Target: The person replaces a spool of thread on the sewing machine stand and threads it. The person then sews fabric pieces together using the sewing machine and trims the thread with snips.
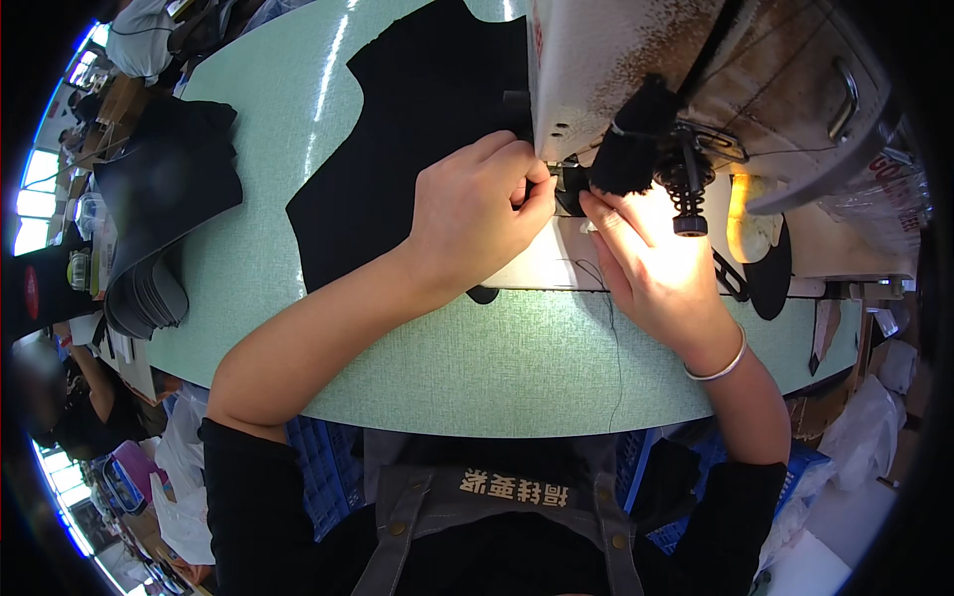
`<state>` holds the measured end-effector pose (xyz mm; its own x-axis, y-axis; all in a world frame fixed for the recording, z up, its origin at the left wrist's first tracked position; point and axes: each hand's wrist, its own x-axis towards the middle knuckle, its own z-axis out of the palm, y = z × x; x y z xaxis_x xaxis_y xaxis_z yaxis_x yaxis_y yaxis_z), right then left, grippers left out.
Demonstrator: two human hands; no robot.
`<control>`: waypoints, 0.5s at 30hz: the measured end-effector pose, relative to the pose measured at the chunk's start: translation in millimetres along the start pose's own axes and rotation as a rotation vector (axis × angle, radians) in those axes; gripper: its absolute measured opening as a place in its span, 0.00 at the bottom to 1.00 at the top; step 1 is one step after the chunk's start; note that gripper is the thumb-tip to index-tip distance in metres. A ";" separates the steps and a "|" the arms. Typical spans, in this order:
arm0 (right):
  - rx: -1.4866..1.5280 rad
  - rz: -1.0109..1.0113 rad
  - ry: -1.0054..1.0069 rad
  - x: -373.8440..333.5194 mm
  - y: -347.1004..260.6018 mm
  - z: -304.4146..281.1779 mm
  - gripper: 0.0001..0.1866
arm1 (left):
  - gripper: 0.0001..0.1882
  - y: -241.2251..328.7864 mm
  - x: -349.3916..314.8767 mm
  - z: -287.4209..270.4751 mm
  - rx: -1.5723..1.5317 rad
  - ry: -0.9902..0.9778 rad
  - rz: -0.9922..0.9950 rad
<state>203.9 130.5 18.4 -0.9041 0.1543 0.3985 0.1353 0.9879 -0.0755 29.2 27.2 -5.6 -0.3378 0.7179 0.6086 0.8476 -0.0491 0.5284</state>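
A sewing machine (586, 50) rises at the right of a pale green table, its lamp lighting the bed (537, 263). My left hand (477, 204) is closed in a pinch left of the needle area; whatever lies between its fingertips is hidden. Under and beyond it spreads a large black fabric piece (427, 109) with curved edges. From the right, my right hand (656, 273) reaches in, its fingers together at the edge of a small black piece (570, 187) by the needle area. Glare washes out part of this hand. A dark thread (613, 348) trails down across the table.
At the left, black pieces (179, 159) and a curved stack of dark sheets (149, 298) hang over the table (447, 377) edge. Right of the bed are a black oval part (770, 268) and a spring tension knob (689, 223). Blue crates (328, 477) stand below.
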 end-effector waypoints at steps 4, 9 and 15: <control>-0.025 -0.036 0.021 0.9 2.4 0.5 0.18 | 0.08 -0.3 0.0 0.2 0.007 0.006 0.007; -0.014 -0.039 0.035 0.7 2.8 0.8 0.17 | 0.08 -0.3 0.1 -0.2 0.012 0.004 0.014; -0.017 -0.022 0.017 -1.1 2.1 2.1 0.17 | 0.07 0.2 0.3 -0.3 -0.012 0.002 -0.006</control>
<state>204.3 132.4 15.8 -0.9001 0.1328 0.4150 0.1229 0.9911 -0.0507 29.2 27.2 -5.2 -0.3440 0.7169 0.6063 0.8402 -0.0532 0.5396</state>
